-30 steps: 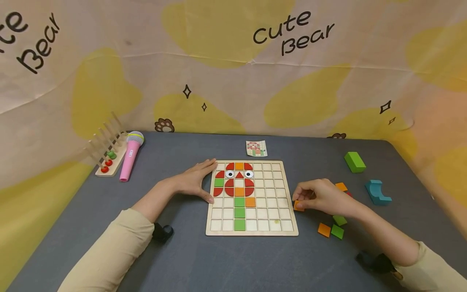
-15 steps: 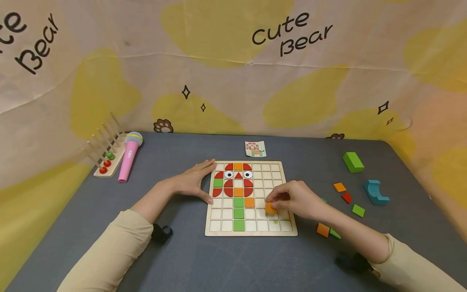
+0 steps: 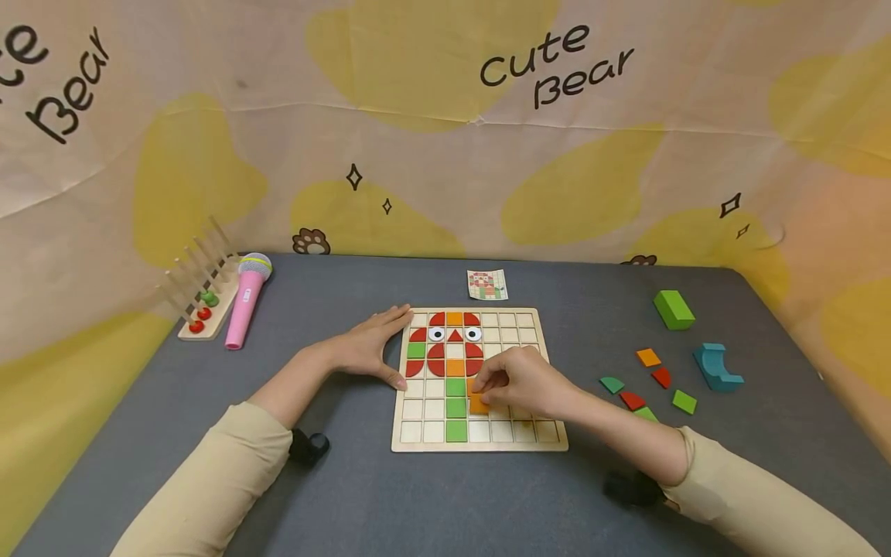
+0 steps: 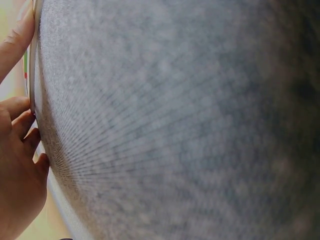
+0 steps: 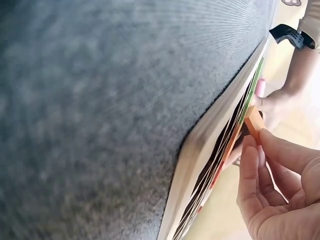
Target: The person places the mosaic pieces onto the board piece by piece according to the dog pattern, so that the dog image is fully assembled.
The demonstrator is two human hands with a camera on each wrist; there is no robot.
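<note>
A wooden grid board [image 3: 529,439] lies on the grey table, partly filled with red, orange and green tiles. My right hand [image 3: 518,381] hovers over its middle and pinches an orange square tile [image 3: 478,403] between thumb and fingers, just right of the green column [image 3: 455,408]. The right wrist view shows that orange tile [image 5: 253,123] pinched at the fingertips [image 5: 250,150] close above the board's edge [image 5: 200,150]. My left hand [image 3: 369,346] lies flat with straight fingers against the board's left edge; the left wrist view shows its fingers [image 4: 17,125] touching the rim.
Loose tiles [image 3: 649,357] in orange, red, green and teal lie right of the board, with a green block [image 3: 673,309] and a teal block [image 3: 717,367] beyond. A pattern card [image 3: 486,284] lies behind the board. A pink microphone [image 3: 246,300] and peg rack [image 3: 198,298] stand far left.
My right hand picked up an orange tile from the table at the board's right and carried it leftward over the board to beside the green column. The left hand stayed put.
</note>
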